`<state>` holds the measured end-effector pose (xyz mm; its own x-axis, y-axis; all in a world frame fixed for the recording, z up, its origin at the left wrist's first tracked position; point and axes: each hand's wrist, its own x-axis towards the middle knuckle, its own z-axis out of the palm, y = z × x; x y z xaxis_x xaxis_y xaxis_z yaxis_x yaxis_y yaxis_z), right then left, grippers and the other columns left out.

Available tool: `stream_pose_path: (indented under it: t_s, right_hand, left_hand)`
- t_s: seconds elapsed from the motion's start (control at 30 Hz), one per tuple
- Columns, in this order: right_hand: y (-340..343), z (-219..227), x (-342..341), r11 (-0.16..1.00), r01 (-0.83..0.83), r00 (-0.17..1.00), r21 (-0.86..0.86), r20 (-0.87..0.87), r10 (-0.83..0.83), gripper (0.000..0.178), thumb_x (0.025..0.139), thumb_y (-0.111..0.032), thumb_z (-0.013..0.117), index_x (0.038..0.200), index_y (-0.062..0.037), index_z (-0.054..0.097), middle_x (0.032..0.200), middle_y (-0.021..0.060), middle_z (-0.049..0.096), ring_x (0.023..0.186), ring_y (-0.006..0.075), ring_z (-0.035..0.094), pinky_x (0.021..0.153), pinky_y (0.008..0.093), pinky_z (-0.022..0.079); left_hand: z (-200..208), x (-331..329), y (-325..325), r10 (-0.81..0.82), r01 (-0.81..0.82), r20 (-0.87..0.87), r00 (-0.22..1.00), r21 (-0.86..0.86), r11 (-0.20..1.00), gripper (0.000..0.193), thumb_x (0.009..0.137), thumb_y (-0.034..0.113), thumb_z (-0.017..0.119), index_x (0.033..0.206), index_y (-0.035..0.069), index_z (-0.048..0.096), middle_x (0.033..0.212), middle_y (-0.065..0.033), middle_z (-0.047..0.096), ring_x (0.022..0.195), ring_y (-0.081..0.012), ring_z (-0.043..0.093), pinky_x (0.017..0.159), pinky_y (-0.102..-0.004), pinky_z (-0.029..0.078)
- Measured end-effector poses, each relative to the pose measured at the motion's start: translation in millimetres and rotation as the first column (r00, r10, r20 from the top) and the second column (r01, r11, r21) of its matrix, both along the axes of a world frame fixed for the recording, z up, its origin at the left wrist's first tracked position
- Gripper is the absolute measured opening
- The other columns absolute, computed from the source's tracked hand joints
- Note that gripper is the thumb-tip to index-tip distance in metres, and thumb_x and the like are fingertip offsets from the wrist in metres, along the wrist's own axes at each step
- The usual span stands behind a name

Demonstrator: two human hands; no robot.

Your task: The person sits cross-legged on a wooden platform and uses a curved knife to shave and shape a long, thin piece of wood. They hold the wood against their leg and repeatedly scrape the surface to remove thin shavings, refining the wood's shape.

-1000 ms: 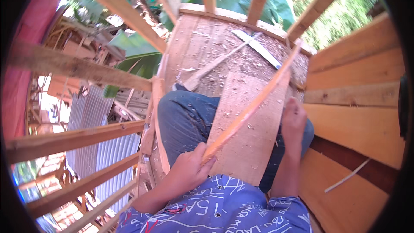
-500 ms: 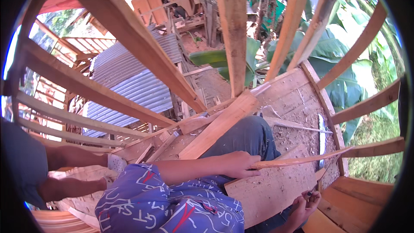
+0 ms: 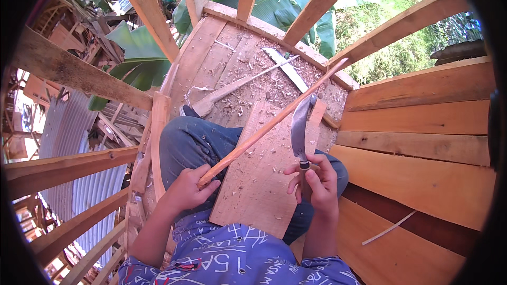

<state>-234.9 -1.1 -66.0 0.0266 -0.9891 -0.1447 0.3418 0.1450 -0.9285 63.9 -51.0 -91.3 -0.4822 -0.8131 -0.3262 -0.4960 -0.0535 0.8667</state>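
Note:
My left hand [image 3: 186, 191] is closed round the near end of a long, slim wooden stick [image 3: 269, 126]. The stick slants up and away to the right, over a wide flat board [image 3: 259, 184] lying across my lap. Shavings are scattered on the board. In my right hand [image 3: 321, 182], at the board's right side, is a curved knife [image 3: 299, 132], gripped by its wooden handle. Its blade points upward, with the hooked tip close to the stick; whether they touch I cannot tell.
Past my knees, a tapered wooden piece [image 3: 227, 93] and a long silvery blade [image 3: 289, 73] lie on the shaving-strewn plank floor [image 3: 203, 53]. Upright timbers [image 3: 145, 13] stand round the edge. A plank wall [image 3: 417, 126] rises at the right, corrugated metal sheets [image 3: 71, 148] lie lower left.
My view has swung to the right, and the other person's legs are out of it. The knife, barely visible before, is now raised beside the stick. My left hand still holds the stick.

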Motion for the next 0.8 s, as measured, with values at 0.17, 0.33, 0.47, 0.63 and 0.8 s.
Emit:
stream_pose_path:
  t_s: [0.17,0.33,0.47,0.63,0.8]
  right_hand:
    - [-6.7,-2.4,1.7,0.993,0.089,0.990,-0.081,0.120,-0.079,0.030,0.099,-0.011,0.039,0.129,-0.0046,0.038,0.097,0.0281,0.061,0.057,0.0193,0.062,0.041,0.0236,0.047]
    - [-7.9,-4.7,1.6,0.996,-0.059,0.995,0.064,0.083,0.053,0.031,0.099,-0.012,0.039,0.130,-0.0048,0.038,0.089,0.0245,0.061,0.047,0.0136,0.053,0.039,0.0212,0.039]
    - [-11.4,-3.9,-2.3,0.986,0.140,0.974,-0.089,0.192,-0.121,0.032,0.100,-0.013,0.039,0.131,-0.0043,0.041,0.089,0.0210,0.061,0.049,0.0131,0.052,0.040,0.0205,0.038]
    - [-14.8,2.4,13.5,0.985,-0.028,0.897,0.171,-0.430,0.100,0.026,0.096,-0.007,0.046,0.119,-0.0006,0.055,0.079,0.0080,0.060,0.054,0.0090,0.051,0.048,0.0200,0.039]
    - [-13.9,4.2,25.8,0.996,-0.016,0.740,0.084,-0.669,0.069,0.020,0.089,-0.005,0.055,0.108,0.0022,0.059,0.072,0.0057,0.059,0.060,0.0115,0.056,0.054,0.0239,0.042]
  left_hand:
    - [-8.6,1.3,1.6,-0.036,0.036,0.018,0.999,-0.039,0.999,0.019,0.080,0.015,0.066,0.079,0.001,0.053,0.059,-0.0186,0.052,0.053,-0.0362,0.054,0.050,-0.0394,0.039]
    - [-10.4,-0.5,0.1,-0.027,0.029,0.029,0.999,-0.070,0.997,0.017,0.080,0.014,0.066,0.079,0.001,0.055,0.058,-0.0184,0.052,0.054,-0.0363,0.056,0.050,-0.0386,0.040]
    - [-9.8,-3.0,-2.6,-0.027,0.027,0.017,0.999,-0.043,0.999,0.017,0.079,0.013,0.066,0.078,0.001,0.055,0.057,-0.0174,0.051,0.053,-0.0359,0.056,0.050,-0.0380,0.040]
    - [-8.4,-6.2,-6.2,-0.015,0.016,0.040,0.999,-0.033,0.999,0.018,0.079,0.013,0.067,0.078,0.001,0.053,0.056,-0.0175,0.051,0.053,-0.0356,0.056,0.050,-0.0379,0.040]
    - [-7.9,-8.2,-9.1,-0.022,0.024,0.032,0.999,-0.040,0.999,0.020,0.078,0.013,0.067,0.077,0.000,0.051,0.056,-0.0181,0.050,0.052,-0.0356,0.056,0.049,-0.0379,0.040]
